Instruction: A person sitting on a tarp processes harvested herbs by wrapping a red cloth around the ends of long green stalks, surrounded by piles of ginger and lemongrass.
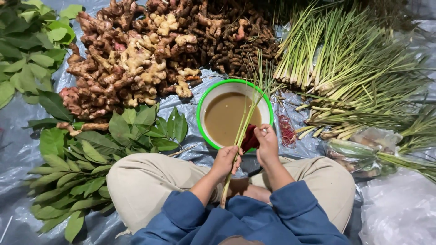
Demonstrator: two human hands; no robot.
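The left hand [225, 159] pinches a light, springy lemongrass stalk [239, 136] mid-length over the near rim of the green-rimmed bowl [202, 103], where it likely bends least, while the right hand [266, 144] pinches a dark red cloth [250, 139].

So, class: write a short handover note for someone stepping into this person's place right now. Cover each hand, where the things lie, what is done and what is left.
Left hand: grips a lemongrass stalk near its base, tips over the bowl.
Right hand: pinches a red cloth against the stalk.
Bowl of murky brown water sits ahead of the knees. Red bands lie right of it.
Done: cannot tell; some lemongrass sits in a bag at right.
Left: a big lemongrass pile lies loose behind.
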